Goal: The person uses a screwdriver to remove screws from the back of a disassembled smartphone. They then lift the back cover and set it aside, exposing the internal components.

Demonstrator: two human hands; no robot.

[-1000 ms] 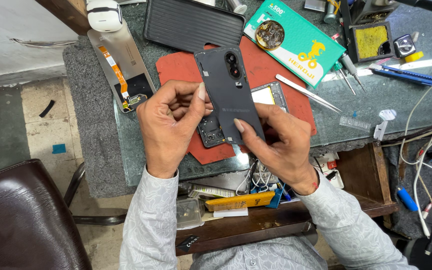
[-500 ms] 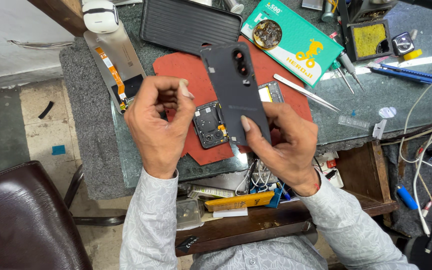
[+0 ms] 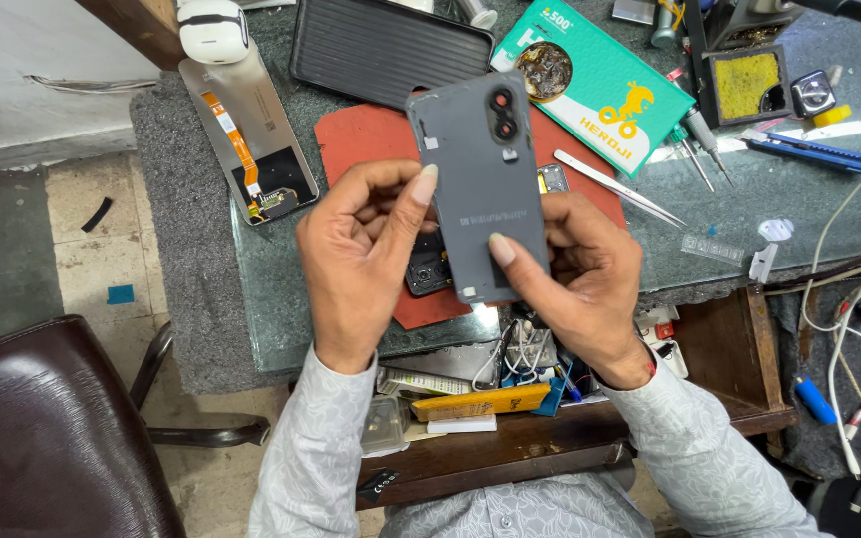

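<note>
A grey phone back cover [image 3: 478, 189] with two camera holes is held upright above the bench. My left hand [image 3: 361, 259] pinches its left edge with thumb and fingertips. My right hand [image 3: 575, 274] grips its lower right side, thumb on the face. Under the cover, the opened phone body [image 3: 429, 271] lies on a red work mat [image 3: 371, 139], mostly hidden by my hands.
A detached screen with an orange flex cable [image 3: 246, 134] lies at left, a black ridged tray [image 3: 386, 50] and a green box [image 3: 600, 85] behind. Tweezers [image 3: 615, 199], pens [image 3: 814, 149], a sponge holder [image 3: 747, 85], white cables [image 3: 849, 289], a cluttered drawer [image 3: 480, 399], and a brown chair [image 3: 47, 428].
The back cover has been lifted clear of the phone body and raised toward me; both hands now hold it by its edges, the left hand having moved in to its side.
</note>
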